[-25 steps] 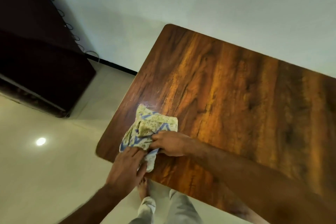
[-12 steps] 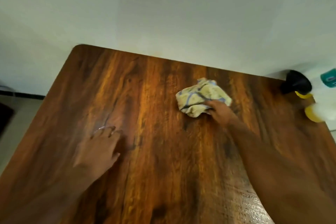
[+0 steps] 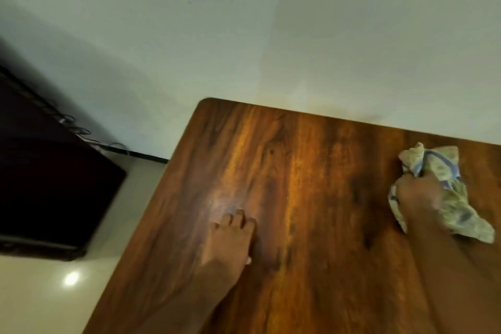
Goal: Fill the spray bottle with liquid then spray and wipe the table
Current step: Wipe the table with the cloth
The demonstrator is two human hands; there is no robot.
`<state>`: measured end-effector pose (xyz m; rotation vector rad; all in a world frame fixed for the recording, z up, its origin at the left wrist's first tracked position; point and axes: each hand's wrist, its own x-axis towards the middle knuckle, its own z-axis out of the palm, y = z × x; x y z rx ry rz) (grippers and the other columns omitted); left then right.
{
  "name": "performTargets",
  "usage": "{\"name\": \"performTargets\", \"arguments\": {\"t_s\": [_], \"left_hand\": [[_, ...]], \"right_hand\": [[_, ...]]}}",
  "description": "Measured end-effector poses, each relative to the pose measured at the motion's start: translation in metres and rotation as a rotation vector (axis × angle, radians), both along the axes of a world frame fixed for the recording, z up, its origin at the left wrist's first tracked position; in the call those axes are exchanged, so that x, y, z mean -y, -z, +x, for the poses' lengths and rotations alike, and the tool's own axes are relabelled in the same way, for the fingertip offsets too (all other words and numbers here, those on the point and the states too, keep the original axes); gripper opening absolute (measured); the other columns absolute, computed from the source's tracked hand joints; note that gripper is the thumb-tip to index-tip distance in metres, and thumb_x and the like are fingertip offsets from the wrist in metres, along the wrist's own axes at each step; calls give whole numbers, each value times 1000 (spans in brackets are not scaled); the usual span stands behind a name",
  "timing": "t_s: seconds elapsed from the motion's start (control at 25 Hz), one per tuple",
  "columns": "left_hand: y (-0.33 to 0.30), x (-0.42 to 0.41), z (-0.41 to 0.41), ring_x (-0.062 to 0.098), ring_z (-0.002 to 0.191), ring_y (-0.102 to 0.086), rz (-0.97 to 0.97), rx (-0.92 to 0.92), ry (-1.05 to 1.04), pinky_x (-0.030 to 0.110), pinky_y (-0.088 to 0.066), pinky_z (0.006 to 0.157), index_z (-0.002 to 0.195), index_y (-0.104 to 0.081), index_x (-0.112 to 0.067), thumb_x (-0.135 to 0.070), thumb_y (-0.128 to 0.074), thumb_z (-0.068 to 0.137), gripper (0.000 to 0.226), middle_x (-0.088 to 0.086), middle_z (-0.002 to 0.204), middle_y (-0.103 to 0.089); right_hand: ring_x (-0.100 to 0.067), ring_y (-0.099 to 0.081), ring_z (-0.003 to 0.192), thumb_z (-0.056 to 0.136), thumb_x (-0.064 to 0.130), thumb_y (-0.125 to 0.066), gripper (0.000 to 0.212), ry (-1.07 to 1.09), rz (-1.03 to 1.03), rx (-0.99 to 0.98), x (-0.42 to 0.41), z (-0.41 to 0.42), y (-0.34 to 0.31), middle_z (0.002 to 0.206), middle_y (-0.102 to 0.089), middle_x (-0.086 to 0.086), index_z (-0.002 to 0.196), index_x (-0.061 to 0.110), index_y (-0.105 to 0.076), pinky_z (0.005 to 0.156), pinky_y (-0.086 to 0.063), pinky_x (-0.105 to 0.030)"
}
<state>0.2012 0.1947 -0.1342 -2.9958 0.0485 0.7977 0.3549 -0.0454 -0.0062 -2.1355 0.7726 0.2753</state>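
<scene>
A crumpled cloth (image 3: 444,198), pale yellow-green fabric w/ blue line pattern, lies bunched on the glossy brown wood-grain table (image 3: 311,198), near its far edge, at the right of the view. The right hand (image 3: 416,195) sits on top of the cloth, fingers curled into the folds & gripping it, pressing it to the tabletop; motion blur hides finer finger detail. The left hand (image 3: 231,238) lies flat on the bare wood toward the left-centre of the table, palm down, fingers straight & close together, thumb out to the side, holding nothing. Both forearms reach in from the bottom edge. Tabletop is smooth & shiny, streaked dark brown to orange, w/ a rounded far-left corner & a soft light glare just ahead of the left fingers. Behind the table: a plain pale wall (image 3: 271,35). Left of the table: a glossy cream floor (image 3: 40,306) w/ a round bright light reflection, & a dark, boxy piece of furniture (image 3: 54,184), edge fuzzy from blur.
</scene>
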Motion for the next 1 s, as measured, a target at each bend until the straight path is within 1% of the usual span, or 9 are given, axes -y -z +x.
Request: {"name": "performTargets", "arguments": {"t_s": [0.12,0.24,0.44,0.56,0.64,0.76,0.84,0.92,1.0], "left_hand": [[1,1,5,39,145,-22,-11,-58,-8,57,-23,117,153,-19,-22,-32,-66,90,80,14,163,-15],[-3,7,6,40,148,-15,-35,-63,-33,58,-21,118,156,-15,-20,-20,-55,97,71,15,165,-5],[-4,14,6,37,148,-16,-56,-56,-76,56,-25,114,156,-17,-18,-16,-53,97,70,14,165,-5],[-1,16,5,33,147,-17,-76,-43,-72,53,-25,115,155,-19,-20,-20,-53,96,68,10,163,-13],[6,18,7,31,147,-17,-79,-31,-81,51,-24,117,154,-18,-23,-24,-58,93,73,6,163,-13],[8,13,7,29,148,-17,-64,-4,-48,45,-26,119,154,-18,-27,-34,-68,86,85,4,165,-10],[16,14,7,28,150,-15,-48,-15,-37,41,-26,120,156,-16,-28,-39,-69,85,89,3,166,-9],[41,-1,6,30,148,-23,13,-56,-40,42,-29,117,155,-21,-34,-48,-72,75,96,5,164,-18],[145,-38,-5,29,142,-31,78,-6,12,46,-35,109,151,-18,-50,-62,-72,58,109,0,161,-25]], "right_hand": [[-42,-46,124,99,10,-45,39,-26,-89,117,-30,67,102,136,-50,-28,135,-4,-45,97,-37,-35],[-41,-52,120,96,22,-49,40,-228,-28,196,-132,88,138,131,-56,-23,132,4,-50,97,-42,-41],[-36,-57,114,95,31,-53,38,-1068,58,261,-275,49,151,125,-62,-17,127,10,-57,92,-45,-37],[-32,-58,113,92,28,-58,39,-1610,61,276,-278,8,151,126,-63,-14,128,14,-59,93,-43,-34],[-30,-59,109,91,21,-59,36,-1790,38,303,-250,8,151,122,-65,-13,126,13,-62,91,-42,-33],[-29,-59,108,90,16,-60,35,-1821,-45,330,-198,35,144,120,-65,-14,125,11,-63,89,-41,-31],[-29,-58,110,91,17,-61,35,-1686,-109,301,-135,64,141,121,-64,-14,125,11,-63,92,-41,-30],[-26,-57,114,91,19,-61,38,-1483,-137,254,-62,92,144,127,-63,-12,128,12,-62,96,-40,-29],[-25,-56,119,92,21,-59,40,-1337,-204,204,20,104,140,131,-61,-10,131,13,-59,99,-38,-27]]}}
